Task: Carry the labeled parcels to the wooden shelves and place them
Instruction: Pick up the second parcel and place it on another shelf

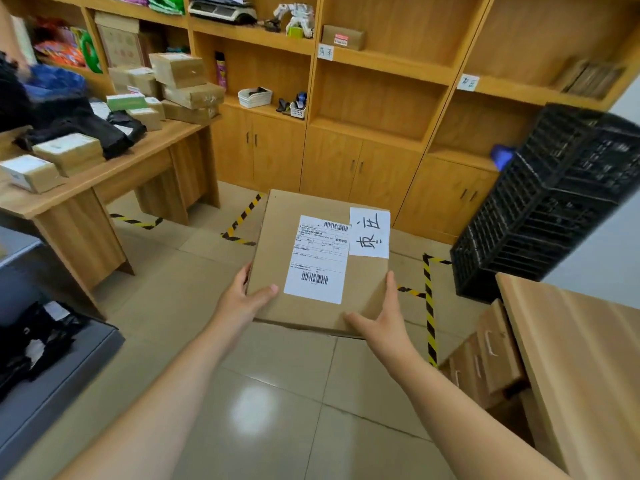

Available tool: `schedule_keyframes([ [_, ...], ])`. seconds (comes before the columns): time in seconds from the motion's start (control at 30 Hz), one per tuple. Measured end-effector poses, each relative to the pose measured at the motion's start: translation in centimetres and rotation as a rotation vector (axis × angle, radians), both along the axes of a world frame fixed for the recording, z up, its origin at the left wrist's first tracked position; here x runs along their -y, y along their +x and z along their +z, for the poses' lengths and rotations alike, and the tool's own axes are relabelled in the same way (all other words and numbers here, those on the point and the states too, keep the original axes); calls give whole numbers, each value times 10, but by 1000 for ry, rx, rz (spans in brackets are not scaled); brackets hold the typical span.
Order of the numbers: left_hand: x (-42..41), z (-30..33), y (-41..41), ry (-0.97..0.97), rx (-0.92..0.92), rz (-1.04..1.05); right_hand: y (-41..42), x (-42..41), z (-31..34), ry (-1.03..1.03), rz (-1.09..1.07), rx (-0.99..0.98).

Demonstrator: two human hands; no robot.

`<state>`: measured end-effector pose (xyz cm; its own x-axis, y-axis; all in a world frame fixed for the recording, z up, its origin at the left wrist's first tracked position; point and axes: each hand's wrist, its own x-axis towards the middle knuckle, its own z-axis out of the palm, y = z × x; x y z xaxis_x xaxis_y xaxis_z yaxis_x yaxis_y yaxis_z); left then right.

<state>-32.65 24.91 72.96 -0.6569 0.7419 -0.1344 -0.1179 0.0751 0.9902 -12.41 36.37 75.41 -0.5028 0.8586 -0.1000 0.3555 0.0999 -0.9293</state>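
The person is holding a flat cardboard parcel out in front, above the tiled floor; the left hand is gripping its near left corner, thumb lying on top; the right hand is clasping the near right corner, fingers spread along the edge; beyond both hands the wooden shelves are standing well apart from the parcel, its printed label facing up.

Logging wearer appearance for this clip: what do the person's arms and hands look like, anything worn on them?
Both forearms are bare as far as the frame shows, with no sleeves in view. The left hand and right hand wear no gloves, and no rings, watch or wristband can be seen. No markings or tape show on either arm.
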Motion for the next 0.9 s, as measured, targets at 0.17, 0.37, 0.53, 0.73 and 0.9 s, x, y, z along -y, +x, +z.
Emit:
schedule_keyframes([
  [0.17,-33,6,24,-24,-92,-88,33,-23,5,-4,-59,-24],
  [0.37,-88,22,63,-2,-177,-104,77,-65,14,6,-103,-70],
  [0.53,-143,38,98,7,-236,-90,110,-119,25,27,-120,-93],
  [0.73,-216,50,133,-14,-375,-55,141,-198,26,50,-91,-127],
  [0.9,-268,58,166,-8,-527,-40,165,-255,27,86,-92,-113],
])
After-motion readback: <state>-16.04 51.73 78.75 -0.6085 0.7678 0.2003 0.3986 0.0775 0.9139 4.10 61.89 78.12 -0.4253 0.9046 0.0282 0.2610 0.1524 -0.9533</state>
